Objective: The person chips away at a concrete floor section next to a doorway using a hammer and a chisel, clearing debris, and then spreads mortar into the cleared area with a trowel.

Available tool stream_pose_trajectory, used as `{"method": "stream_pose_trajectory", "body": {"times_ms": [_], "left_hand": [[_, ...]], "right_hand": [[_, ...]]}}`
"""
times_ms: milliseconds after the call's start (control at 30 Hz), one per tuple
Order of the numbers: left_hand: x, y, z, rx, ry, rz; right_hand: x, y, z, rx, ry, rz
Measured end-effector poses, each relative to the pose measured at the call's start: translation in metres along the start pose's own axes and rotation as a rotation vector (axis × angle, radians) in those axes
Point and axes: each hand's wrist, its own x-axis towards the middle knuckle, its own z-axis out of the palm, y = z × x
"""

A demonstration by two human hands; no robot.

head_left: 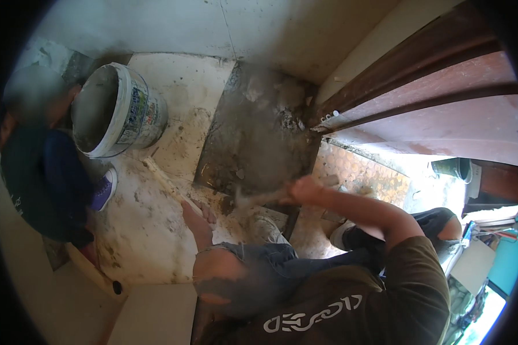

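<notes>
My left hand [199, 219] is closed around the lower part of a long, pale, dirty stick-like piece [166, 183], which slants up to the left over the stained pale floor. My right hand [306, 191] grips a pale-handled tool [265, 199]. It points left across the near edge of the dark grey, mortar-smeared patch [253, 126]. Motion blurs its far end, so I cannot tell its exact kind. Between my hands, close to my bent knee [223, 270] in torn jeans, lies my dusty shoe [267, 230].
A big white bucket [149, 118] is tipped at the upper left. Beside it crouches another person [34, 167] with a purple shoe [104, 190]. A reddish-brown door [420, 80] stands to the right, with patterned tile [374, 169] below. Clutter and a green bucket [456, 168] lie beyond.
</notes>
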Motion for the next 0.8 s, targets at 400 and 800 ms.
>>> {"method": "stream_pose_trajectory", "body": {"times_ms": [400, 800], "left_hand": [[-0.002, 0.004, -0.003, 0.024, -0.039, 0.041], [0.0, -0.002, -0.002, 0.052, -0.111, 0.084]], "right_hand": [[0.029, -0.011, -0.04, 0.054, 0.03, -0.002], [0.029, 0.012, -0.031, 0.209, 0.198, 0.122]]}}
